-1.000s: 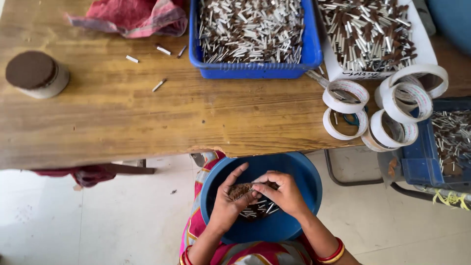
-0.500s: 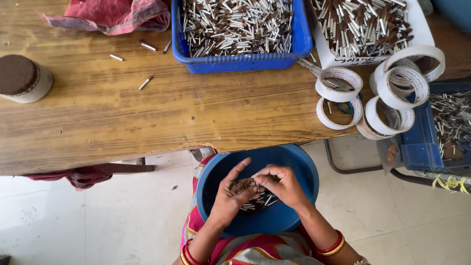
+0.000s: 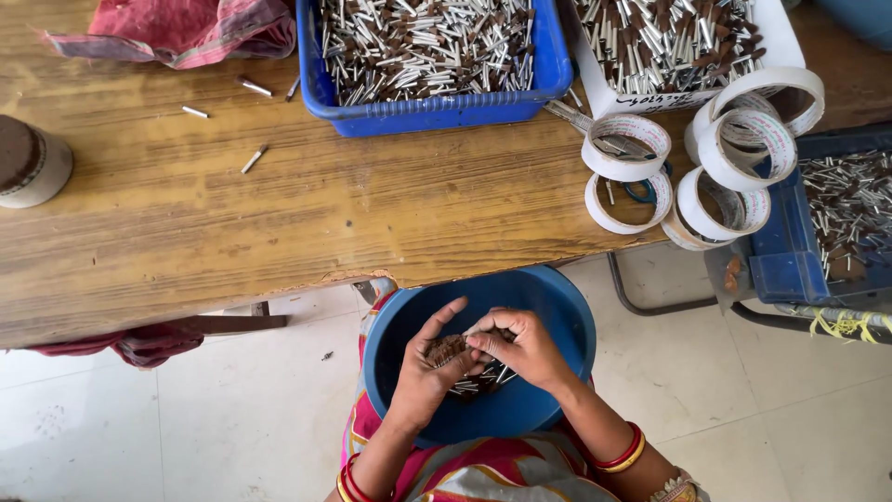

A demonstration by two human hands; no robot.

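Surface: a worn, scratched brown wooden tabletop (image 3: 279, 214) fills the upper view, its near edge chipped, above a pale tiled floor (image 3: 186, 428).

On the tabletop:
- a blue rectangular plastic tray (image 3: 437, 107) heaped with short silver-and-brown metal sticks;
- a white rectangular tray (image 3: 771, 37) to its right, filled with the same sticks;
- a cluster of white adhesive tape rolls (image 3: 734, 149) at the right edge, touching one another;
- a crumpled red cloth (image 3: 186, 33) at the top left;
- a round brown-lidded pale jar (image 3: 28, 163) at the far left;
- a few loose short sticks (image 3: 253, 158) lying flat, well apart.

A second blue crate (image 3: 790, 251) of sticks sits beside the tabletop at the right, on a dark metal frame.

In your lap: a round blue plastic basin (image 3: 539, 316), just below the tabletop edge, with more sticks lying in its bottom.

Your hands, over the basin:
- your left hand (image 3: 427, 372) is cupped around a small bundle of brown-tipped metal sticks (image 3: 448, 349);
- your right hand (image 3: 520, 344) is pinched on the same bundle from the right, fingertips touching the left hand's.

Bundle orientation: packed side by side, brown tips up toward the camera. The long axis runs down into your left palm; its exact tilt cannot be told.
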